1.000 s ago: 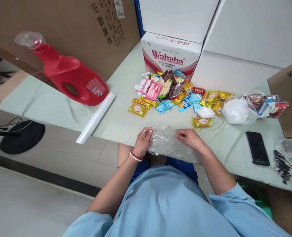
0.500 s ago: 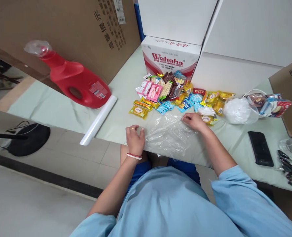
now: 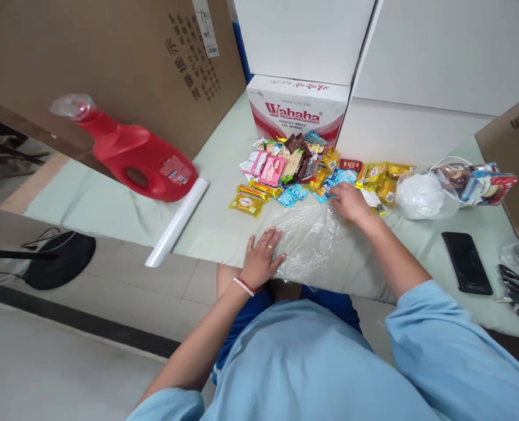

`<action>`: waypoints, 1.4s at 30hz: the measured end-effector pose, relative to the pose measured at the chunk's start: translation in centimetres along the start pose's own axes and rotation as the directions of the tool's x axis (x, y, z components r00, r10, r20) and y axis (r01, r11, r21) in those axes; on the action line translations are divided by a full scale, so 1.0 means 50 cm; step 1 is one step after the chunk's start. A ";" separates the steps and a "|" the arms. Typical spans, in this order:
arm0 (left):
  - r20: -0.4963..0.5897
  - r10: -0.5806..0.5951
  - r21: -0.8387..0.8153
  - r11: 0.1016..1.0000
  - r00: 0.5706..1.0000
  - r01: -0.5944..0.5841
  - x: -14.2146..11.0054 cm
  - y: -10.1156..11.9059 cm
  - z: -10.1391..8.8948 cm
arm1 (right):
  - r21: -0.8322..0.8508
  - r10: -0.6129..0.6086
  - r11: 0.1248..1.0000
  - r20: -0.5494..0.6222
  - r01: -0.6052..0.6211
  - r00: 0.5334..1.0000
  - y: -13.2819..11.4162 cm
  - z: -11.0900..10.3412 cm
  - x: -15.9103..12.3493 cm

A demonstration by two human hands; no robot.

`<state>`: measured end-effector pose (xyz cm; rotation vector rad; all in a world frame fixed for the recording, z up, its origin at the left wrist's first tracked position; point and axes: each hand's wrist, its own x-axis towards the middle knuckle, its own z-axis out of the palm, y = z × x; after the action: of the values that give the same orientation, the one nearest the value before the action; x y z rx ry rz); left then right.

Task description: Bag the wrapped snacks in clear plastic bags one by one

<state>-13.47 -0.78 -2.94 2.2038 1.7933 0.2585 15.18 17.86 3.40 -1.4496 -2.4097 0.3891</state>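
A thin clear plastic sheet (image 3: 305, 245), wrinkled and glossy, lies on the table before me. My left hand (image 3: 262, 257) rests with fingers spread at its left edge, holding nothing. Beyond the sheet, my right hand (image 3: 350, 202) reaches to the front of a heap of wrapped snacks, its fingers pinched on a small blue snack packet (image 3: 328, 188). The fingertips are partly hidden. Beside that packet are other blue packets (image 3: 288, 198), pink wafer packs (image 3: 272, 170), brown-and-green stick packs (image 3: 295, 164) and yellow-wrapped snacks (image 3: 245, 204).
At left stand a red jug (image 3: 148, 164) and a white roll (image 3: 177, 223) overhanging the table edge. A Wahaha box (image 3: 298, 108) backs the heap. To the right are a white plastic bundle (image 3: 426, 196), a phone (image 3: 467, 263) and scissors (image 3: 511, 283).
My right hand has left the plastic sheet and moved forward to the blue packet. My left hand has shifted right and flattened at the sheet's edge. The view has tilted slightly.
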 end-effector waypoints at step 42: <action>-0.092 0.103 0.107 0.990 0.990 -0.093 0.029 -0.018 0.000 | -0.068 0.435 0.900 0.077 -0.430 0.897 -0.189 0.059 0.310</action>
<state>-14.02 0.83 -3.30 2.3939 1.7875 0.3064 -0.49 27.13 6.09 -2.0362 -2.1561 0.5052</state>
